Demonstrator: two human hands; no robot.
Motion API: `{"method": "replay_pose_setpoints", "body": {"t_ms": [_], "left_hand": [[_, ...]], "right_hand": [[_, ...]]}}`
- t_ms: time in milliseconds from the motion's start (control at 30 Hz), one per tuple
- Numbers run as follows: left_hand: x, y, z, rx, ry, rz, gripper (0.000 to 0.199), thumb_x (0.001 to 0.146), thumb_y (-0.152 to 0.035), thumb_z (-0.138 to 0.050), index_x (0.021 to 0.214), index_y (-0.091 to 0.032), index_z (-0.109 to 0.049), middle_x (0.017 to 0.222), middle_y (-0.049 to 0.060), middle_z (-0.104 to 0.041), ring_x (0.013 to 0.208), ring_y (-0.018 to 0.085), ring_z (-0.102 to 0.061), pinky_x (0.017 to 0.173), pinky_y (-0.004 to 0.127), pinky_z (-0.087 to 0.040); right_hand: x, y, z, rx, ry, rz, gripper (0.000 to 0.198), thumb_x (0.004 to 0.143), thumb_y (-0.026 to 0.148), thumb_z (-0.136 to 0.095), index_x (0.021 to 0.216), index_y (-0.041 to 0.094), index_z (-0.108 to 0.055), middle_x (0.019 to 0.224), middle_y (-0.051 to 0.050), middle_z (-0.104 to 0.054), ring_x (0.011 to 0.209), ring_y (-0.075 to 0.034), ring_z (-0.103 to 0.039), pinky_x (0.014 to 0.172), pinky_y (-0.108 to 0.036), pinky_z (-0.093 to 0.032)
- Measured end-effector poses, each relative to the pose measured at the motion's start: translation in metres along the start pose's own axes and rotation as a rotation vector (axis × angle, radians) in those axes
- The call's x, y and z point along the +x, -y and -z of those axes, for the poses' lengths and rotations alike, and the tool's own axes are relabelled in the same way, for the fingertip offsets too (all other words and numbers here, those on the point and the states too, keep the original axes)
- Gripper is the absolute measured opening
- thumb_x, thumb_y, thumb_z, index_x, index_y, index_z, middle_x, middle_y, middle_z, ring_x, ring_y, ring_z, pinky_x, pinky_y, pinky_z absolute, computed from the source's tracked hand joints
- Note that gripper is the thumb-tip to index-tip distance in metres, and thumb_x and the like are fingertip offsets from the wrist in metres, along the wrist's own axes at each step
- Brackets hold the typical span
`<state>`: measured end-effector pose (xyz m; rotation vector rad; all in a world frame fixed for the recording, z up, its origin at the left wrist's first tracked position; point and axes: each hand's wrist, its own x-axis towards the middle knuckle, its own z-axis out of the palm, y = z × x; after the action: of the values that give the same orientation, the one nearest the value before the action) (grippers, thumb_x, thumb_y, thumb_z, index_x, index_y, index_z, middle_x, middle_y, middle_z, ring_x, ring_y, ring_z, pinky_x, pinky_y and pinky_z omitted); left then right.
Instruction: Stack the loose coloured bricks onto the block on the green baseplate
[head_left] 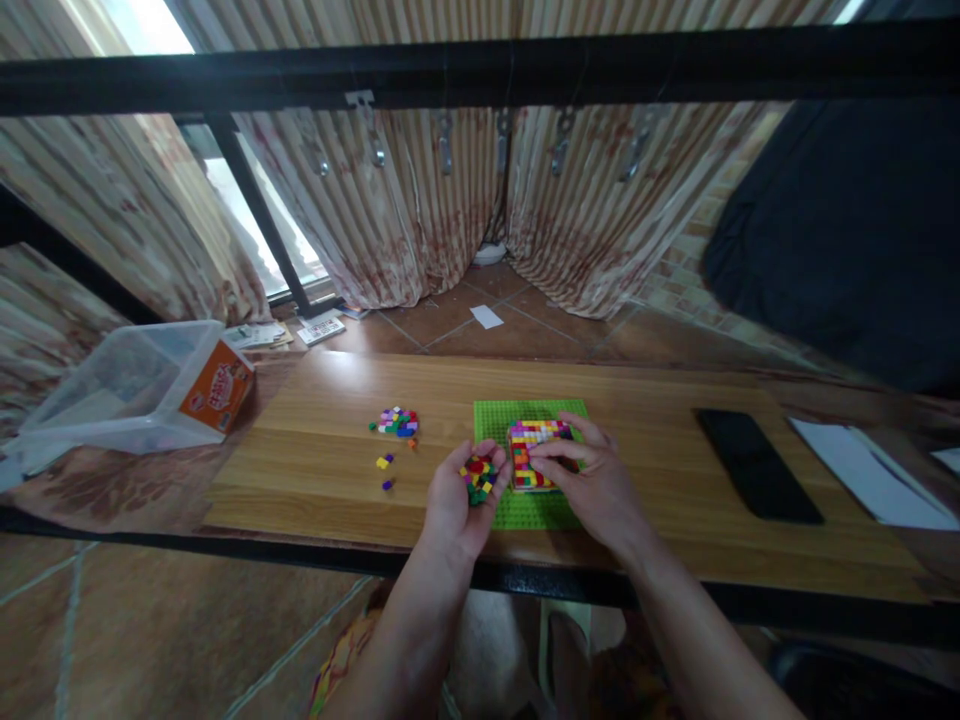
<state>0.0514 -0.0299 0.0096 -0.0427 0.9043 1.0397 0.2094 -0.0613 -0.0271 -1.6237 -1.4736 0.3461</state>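
A green studded baseplate (525, 514) lies on the wooden board, and a block of multicoloured toy bricks (528, 462) is built up on it. My left hand (450, 502) is cupped palm up at the plate's left edge, holding a heap of small loose toy bricks (478, 480). Over the right side of the build, my right hand (604, 485) has its thumb and fingers bent down onto the top bricks. Whatever may be between those fingertips is too small to make out. The hand hides the build's right part.
Loose bricks (397, 422) lie in a small pile left of the plate, with a few strays nearer. A black phone (757, 465) and white paper (874, 470) are at the right. A clear plastic bin (142, 390) stands at the left. A black bar (480, 75) crosses above.
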Motion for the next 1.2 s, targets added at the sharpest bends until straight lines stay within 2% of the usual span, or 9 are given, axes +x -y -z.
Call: {"method": "replay_pose_setpoints", "body": {"t_ms": [233,433,500,733,867,1000,1100,1167,1200], "left_hand": [[0.002,-0.001,0.001,-0.001,0.016,0.009,0.025,0.092,-0.016,-0.047,0.075,-0.007,-0.063,0.068,0.007,-0.063,0.064,0.012,-0.063,0.068,0.026,-0.057],[0.0,0.0,0.002,-0.004,0.027,0.021,0.024,0.091,-0.017,-0.048,0.075,-0.008,-0.063,0.069,0.007,-0.062,0.064,0.012,-0.062,0.067,0.025,-0.056],[0.0,0.0,0.002,-0.012,0.025,0.022,0.023,0.091,-0.016,-0.048,0.075,-0.009,-0.062,0.069,0.007,-0.063,0.064,0.012,-0.062,0.068,0.025,-0.056],[-0.002,-0.001,0.002,-0.048,0.067,0.021,0.025,0.091,-0.019,-0.048,0.073,-0.009,-0.063,0.069,0.008,-0.063,0.065,0.012,-0.063,0.071,0.025,-0.056],[-0.006,-0.003,0.0,-0.071,0.111,0.001,0.027,0.091,-0.019,-0.047,0.075,-0.008,-0.066,0.077,0.011,-0.068,0.071,0.014,-0.066,0.076,0.027,-0.057],[-0.01,-0.004,-0.002,-0.101,0.148,0.024,0.029,0.093,-0.021,-0.046,0.078,-0.007,-0.067,0.083,0.014,-0.07,0.077,0.016,-0.069,0.079,0.029,-0.057],[-0.01,-0.005,-0.002,-0.123,0.171,0.026,0.028,0.092,-0.022,-0.046,0.079,-0.008,-0.067,0.084,0.013,-0.071,0.079,0.018,-0.069,0.08,0.031,-0.057],[-0.01,-0.005,-0.003,-0.126,0.181,0.03,0.028,0.092,-0.022,-0.047,0.079,-0.008,-0.067,0.083,0.012,-0.07,0.079,0.017,-0.069,0.079,0.03,-0.057],[-0.01,-0.004,-0.002,-0.122,0.189,0.037,0.028,0.092,-0.022,-0.046,0.079,-0.009,-0.067,0.082,0.012,-0.07,0.078,0.017,-0.068,0.078,0.028,-0.056]], "right_hand": [[0.001,-0.005,-0.008,0.141,-0.013,-0.079,0.012,0.074,0.038,-0.075,0.079,0.027,-0.078,0.125,-0.008,-0.06,0.128,-0.03,-0.048,0.106,-0.054,-0.035],[0.001,-0.01,-0.016,0.285,-0.039,-0.246,0.028,0.065,0.042,-0.078,0.085,0.023,-0.075,0.116,-0.009,-0.063,0.12,-0.029,-0.054,0.1,-0.051,-0.041],[0.001,-0.012,-0.017,0.292,-0.03,-0.256,0.03,0.064,0.044,-0.079,0.085,0.023,-0.074,0.11,-0.008,-0.065,0.118,-0.03,-0.055,0.1,-0.052,-0.04],[0.0,-0.018,-0.018,0.234,-0.047,-0.156,0.029,0.069,0.047,-0.076,0.086,0.023,-0.073,0.106,-0.007,-0.066,0.116,-0.029,-0.056,0.1,-0.053,-0.04],[0.002,-0.017,-0.017,0.208,-0.043,-0.159,0.028,0.068,0.046,-0.076,0.083,0.023,-0.073,0.103,-0.007,-0.066,0.112,-0.028,-0.057,0.095,-0.051,-0.044],[0.002,-0.005,-0.007,0.127,-0.03,-0.15,0.025,0.07,0.043,-0.076,0.086,0.024,-0.075,0.118,-0.01,-0.06,0.114,-0.031,-0.057,0.093,-0.054,-0.047],[-0.003,0.018,0.004,0.087,-0.117,-0.032,0.016,0.08,0.038,-0.07,0.089,0.027,-0.075,0.126,-0.009,-0.056,0.116,-0.029,-0.056,0.097,-0.053,-0.045],[-0.007,0.037,0.009,0.131,-0.074,0.115,0.014,0.087,0.032,-0.062,0.094,0.029,-0.074,0.123,-0.006,-0.058,0.11,-0.024,-0.059,0.097,-0.048,-0.047],[-0.009,0.045,0.01,0.132,0.002,0.185,0.017,0.09,0.029,-0.059,0.098,0.031,-0.073,0.12,-0.005,-0.059,0.11,-0.023,-0.06,0.096,-0.046,-0.048]]}}
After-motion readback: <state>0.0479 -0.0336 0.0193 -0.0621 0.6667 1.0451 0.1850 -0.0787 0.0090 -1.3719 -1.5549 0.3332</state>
